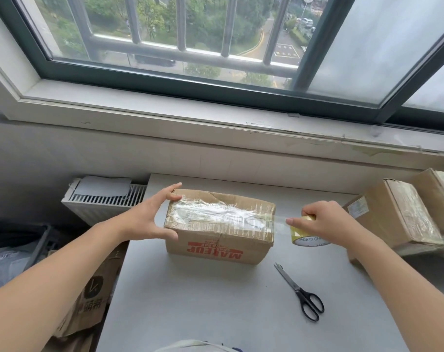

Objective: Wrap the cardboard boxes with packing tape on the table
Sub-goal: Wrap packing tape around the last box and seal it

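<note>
A brown cardboard box (217, 226) with red print on its near side stands in the middle of the grey table (203, 301). Clear tape covers its top. My left hand (149, 217) grips the box's left end, fingers over the far corner and thumb on the near side. My right hand (322, 222) holds a roll of clear packing tape (304, 237) just off the box's right end. A strip of tape stretches from the roll to the box top.
Black-handled scissors (302, 293) lie shut on the table, near right of the box. Two taped cardboard boxes (398, 214) sit at the right edge. A white radiator (104, 201) and brown paper bags (89, 301) are left of the table, below the window sill.
</note>
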{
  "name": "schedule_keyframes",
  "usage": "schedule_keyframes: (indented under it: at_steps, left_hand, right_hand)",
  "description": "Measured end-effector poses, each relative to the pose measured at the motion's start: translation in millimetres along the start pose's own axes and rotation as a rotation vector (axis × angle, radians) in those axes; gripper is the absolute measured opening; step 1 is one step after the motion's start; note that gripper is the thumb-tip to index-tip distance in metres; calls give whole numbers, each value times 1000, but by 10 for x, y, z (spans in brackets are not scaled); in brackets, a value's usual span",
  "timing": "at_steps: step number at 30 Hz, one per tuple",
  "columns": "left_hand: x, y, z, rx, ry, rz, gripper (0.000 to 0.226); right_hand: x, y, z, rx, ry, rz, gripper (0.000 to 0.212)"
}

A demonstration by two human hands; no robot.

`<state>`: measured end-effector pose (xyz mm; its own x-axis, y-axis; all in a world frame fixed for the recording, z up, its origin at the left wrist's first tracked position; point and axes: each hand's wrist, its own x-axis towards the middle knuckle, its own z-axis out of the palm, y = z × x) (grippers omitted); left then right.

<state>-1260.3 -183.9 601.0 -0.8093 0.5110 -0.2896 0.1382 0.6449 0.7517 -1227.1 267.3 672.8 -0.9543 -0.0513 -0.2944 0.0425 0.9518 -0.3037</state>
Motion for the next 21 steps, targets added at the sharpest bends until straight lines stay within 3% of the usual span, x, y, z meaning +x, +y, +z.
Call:
schedule_keyframes:
  at_steps: [3,6,11,13,16,21]
  left_hand:
    - [-17,49,48,-108,59,3,58]
    - [40,93,192,-227,231,-32,15]
    - [29,249,244,-71,309,-48,31]
    - [40,321,222,187,279,-13,30]
    - [152,532,311,597,163,-63,57]
    - [277,647,585,611,180,-85,62]
  right_hand:
    - [0,15,12,-6,-2,5,63]
    - [1,17,42,-1,-2,-5,63]
    - [-7,-2,58,9,16,-5,61]
    - [6,-12,63,11,26,-6,61]
    - [15,-13,84,-3,25,-3,63]
    - [-33,-1,90,10,40,4,60]
